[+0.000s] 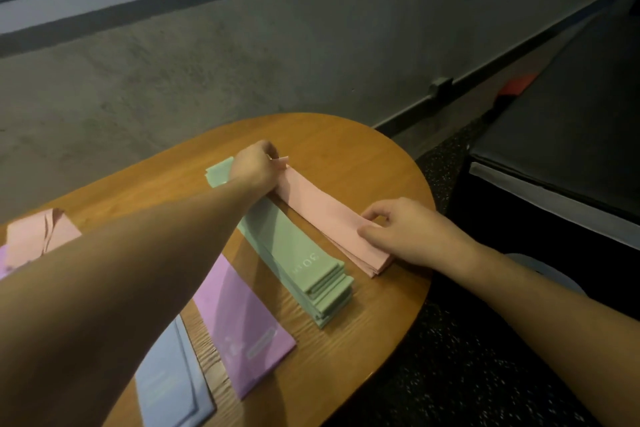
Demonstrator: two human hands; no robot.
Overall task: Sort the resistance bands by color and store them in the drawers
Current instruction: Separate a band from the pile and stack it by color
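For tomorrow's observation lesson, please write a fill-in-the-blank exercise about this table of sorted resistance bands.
1. Both hands hold the ends of the ____ stack of bands.
2. The green stack lies between the pink stack and a ____ band.
3. The bands lie on a ____ table.
4. The left hand holds the stack's ____ end; the right hand holds the other.

Missing words: pink; purple; wooden; far

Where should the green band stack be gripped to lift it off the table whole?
Probably at the near end of the green band stack. It lies flat on the table with layered edges stepped and exposed there. Come from the near right side and pinch all layers together. The left hand and forearm cover its far part.
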